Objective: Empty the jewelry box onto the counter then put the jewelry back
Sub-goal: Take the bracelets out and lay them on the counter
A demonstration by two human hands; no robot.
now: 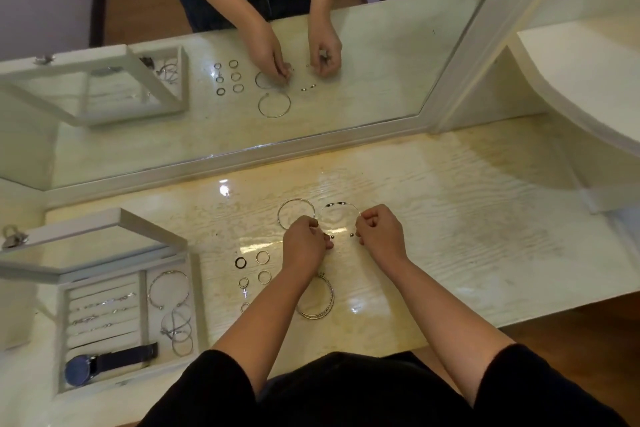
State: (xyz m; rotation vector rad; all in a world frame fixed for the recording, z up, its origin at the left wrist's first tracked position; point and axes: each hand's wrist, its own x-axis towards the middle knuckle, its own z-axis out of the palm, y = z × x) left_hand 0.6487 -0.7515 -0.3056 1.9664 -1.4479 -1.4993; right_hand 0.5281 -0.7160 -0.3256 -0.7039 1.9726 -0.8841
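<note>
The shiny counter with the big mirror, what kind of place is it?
Most likely a dressing table in a home. A wide mirror runs along the back of the counter, an open jewelry box sits on it, and rings and bangles lie beside the box.

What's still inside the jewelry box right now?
The jewelry box holds a blue-faced watch in its front compartment, several bangles in the right one and small pieces along the ring rolls. The open lid hides its rear edge.
</note>
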